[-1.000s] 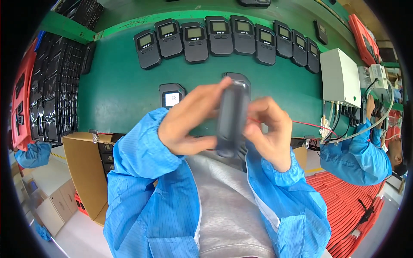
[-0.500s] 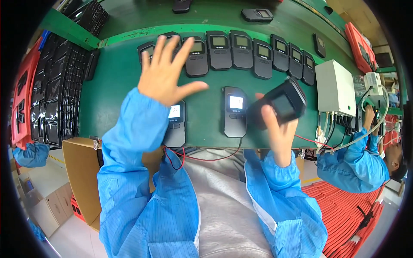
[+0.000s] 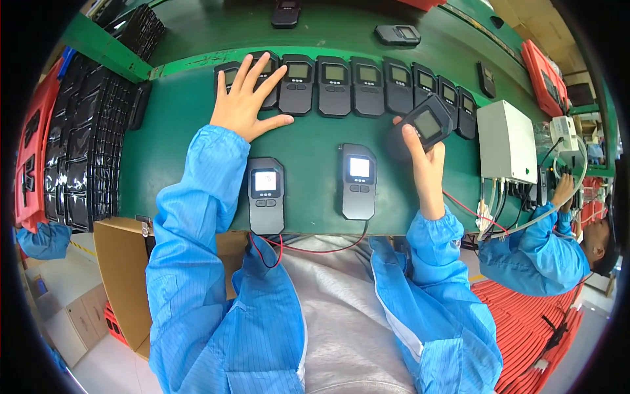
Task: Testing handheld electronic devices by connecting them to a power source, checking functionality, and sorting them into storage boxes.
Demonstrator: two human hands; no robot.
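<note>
My left hand (image 3: 237, 108) is open, fingers spread over the black handheld meters at the left end of a row along the bench's far side; whether it presses on them I cannot tell. My right hand (image 3: 426, 167) grips another black handheld meter (image 3: 428, 123), tilted, its grey screen facing up, just in front of the row's right part. The row holds several such meters, one of them a meter (image 3: 334, 88) near the middle. Nearer me lie two meters with lit white screens, a left one (image 3: 266, 211) and a right one (image 3: 359, 198), each with a cable at its lower end.
A white box (image 3: 502, 141) with cables stands at the bench's right. Black trays (image 3: 85, 144) are stacked at the left, above a cardboard box (image 3: 121, 276). More meters lie on the green shelf (image 3: 341, 29) beyond. At the right, a co-worker in a blue sleeve (image 3: 538, 253) works.
My right hand has carried the held meter away from me, toward the row. My left hand has settled lower over the row's left end. One meter right of the middle now lines up with its neighbours.
</note>
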